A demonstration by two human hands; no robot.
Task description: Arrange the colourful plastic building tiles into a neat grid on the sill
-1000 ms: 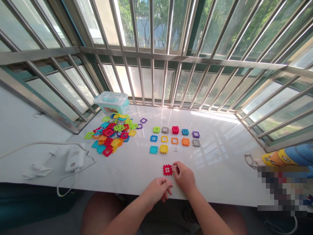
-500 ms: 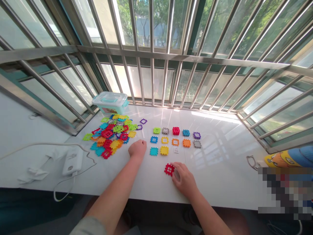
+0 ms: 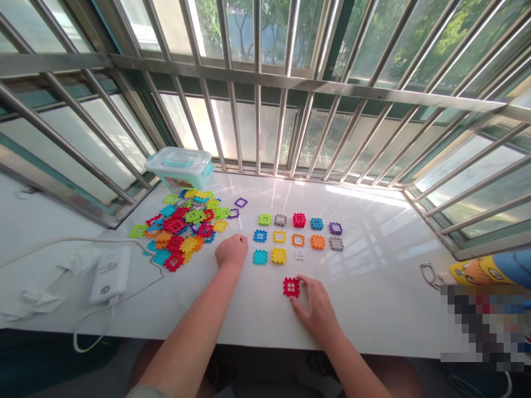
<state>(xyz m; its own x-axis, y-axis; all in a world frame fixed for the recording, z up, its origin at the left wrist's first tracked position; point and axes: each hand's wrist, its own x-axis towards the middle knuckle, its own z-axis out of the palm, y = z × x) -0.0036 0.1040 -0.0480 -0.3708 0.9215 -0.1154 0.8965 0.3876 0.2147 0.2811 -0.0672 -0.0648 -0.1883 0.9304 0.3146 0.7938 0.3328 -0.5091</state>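
Here, the right hand (image 3: 316,309), open and gripping nothing, has its fingertips just touching a red waffle block (image 3: 291,287) on the bench (image 3: 249,318); the left hand (image 3: 230,250), curled, grip unclear, rests near the heap of blocks (image 3: 178,226).

Pixelated rectangular patch (image 3: 483,326), lower right: contents unreadable; covers part of a blue-and-yellow cartoon-printed object (image 3: 483,271), which the right edge also cuts off. Bare left forearm (image 3: 186,337) and bare right forearm (image 3: 348,359): cut off by the bottom edge. Heap of multicoloured plastic square tiles (image 3: 182,224): lower tiles hidden. Translucent lidded plastic box (image 3: 179,166): inner label too small to read.
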